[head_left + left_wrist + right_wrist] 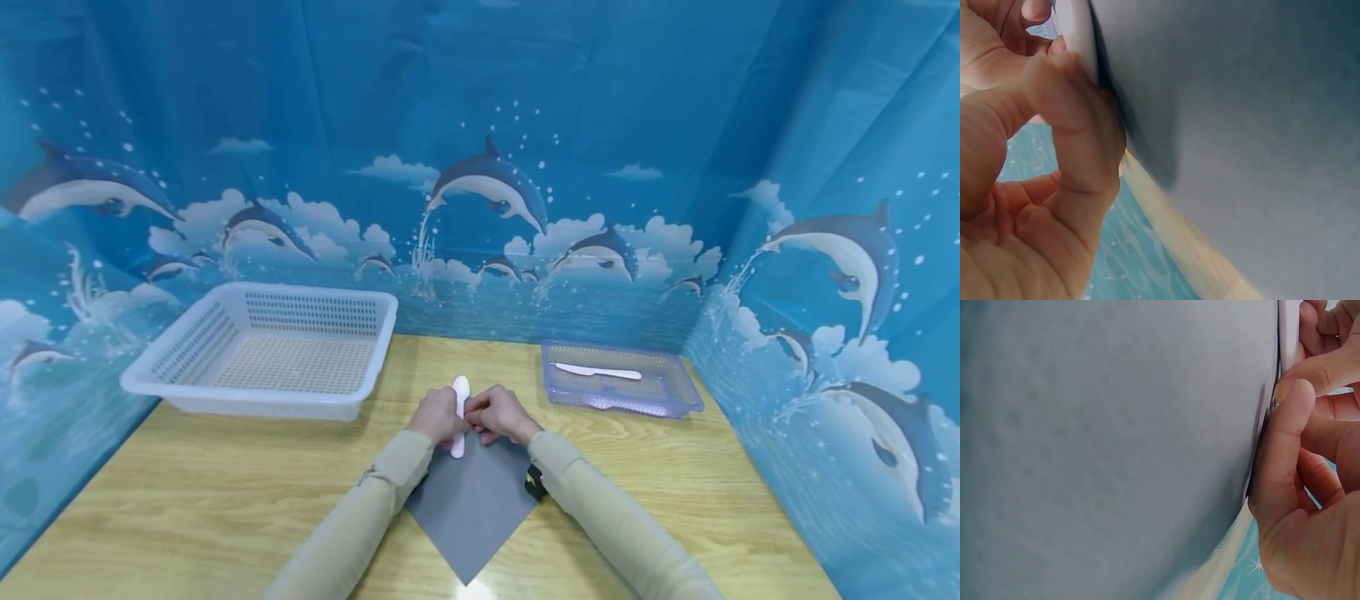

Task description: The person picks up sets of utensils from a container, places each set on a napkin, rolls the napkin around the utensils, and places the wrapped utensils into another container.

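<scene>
A white plastic spoon (461,387) lies lengthwise over the upper part of a diamond-laid grey napkin (472,508), its bowl pointing away. My left hand (437,417) has bent fingers around the spoon's handle. My right hand (501,414) is close beside it, thumb and bent fingers pinching the napkin's upper end. From the right wrist, the spoon handle (1288,337) shows beside the napkin's edge, where the fingertips of both hands almost meet. In the left wrist view the pale handle (1079,31) runs behind the curled fingers. Exact finger contact is partly hidden.
A large white slotted basket (292,400) stands at the back left of the wooden table (255,475). At the back right is a small purple basket (675,408) with a white plastic knife (600,372) in it. A blue dolphin-print curtain (360,83) surrounds the table.
</scene>
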Action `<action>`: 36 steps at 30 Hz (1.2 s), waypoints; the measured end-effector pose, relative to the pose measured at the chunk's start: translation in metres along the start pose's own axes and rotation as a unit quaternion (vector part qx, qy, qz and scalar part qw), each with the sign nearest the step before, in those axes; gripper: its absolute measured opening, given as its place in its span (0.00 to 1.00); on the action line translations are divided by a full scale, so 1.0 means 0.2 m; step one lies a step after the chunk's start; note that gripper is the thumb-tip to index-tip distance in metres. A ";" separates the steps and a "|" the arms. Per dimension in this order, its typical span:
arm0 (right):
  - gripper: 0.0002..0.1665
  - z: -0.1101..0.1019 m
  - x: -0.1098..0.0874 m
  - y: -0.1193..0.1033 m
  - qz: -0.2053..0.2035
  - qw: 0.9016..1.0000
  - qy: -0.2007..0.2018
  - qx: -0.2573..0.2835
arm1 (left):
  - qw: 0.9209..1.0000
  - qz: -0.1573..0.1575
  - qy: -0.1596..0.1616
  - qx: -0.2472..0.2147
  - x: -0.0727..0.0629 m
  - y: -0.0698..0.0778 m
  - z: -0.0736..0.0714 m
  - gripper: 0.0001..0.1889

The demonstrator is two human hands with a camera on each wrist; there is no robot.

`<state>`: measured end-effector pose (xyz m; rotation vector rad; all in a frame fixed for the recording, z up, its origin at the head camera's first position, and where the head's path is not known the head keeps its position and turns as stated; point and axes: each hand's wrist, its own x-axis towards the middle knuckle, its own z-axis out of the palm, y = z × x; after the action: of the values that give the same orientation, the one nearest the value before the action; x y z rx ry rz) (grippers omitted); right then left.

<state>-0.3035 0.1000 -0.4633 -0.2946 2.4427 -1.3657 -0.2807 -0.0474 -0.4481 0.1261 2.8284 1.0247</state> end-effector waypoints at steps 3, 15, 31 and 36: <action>0.08 0.00 0.00 0.00 -0.002 1.000 -0.001 0.001 | 1.000 -0.004 -0.003 0.000 0.00 0.00 0.00 0.11; 0.07 -0.03 -0.01 0.01 0.011 1.000 0.005 0.020 | 0.999 -0.005 0.016 0.048 0.01 0.02 -0.01 0.15; 0.13 -0.30 -0.08 0.02 -0.031 0.998 0.049 -0.001 | 0.990 0.099 0.075 0.072 0.04 0.19 0.00 0.07; 0.15 -0.48 -0.11 0.02 -0.033 0.996 0.084 -0.004 | 0.988 0.128 0.069 0.056 0.07 0.28 0.00 0.07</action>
<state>-0.3194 0.1836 -0.4155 -0.2746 2.5964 -1.4621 -0.2916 -0.0023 -0.4135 0.4566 3.0557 0.9531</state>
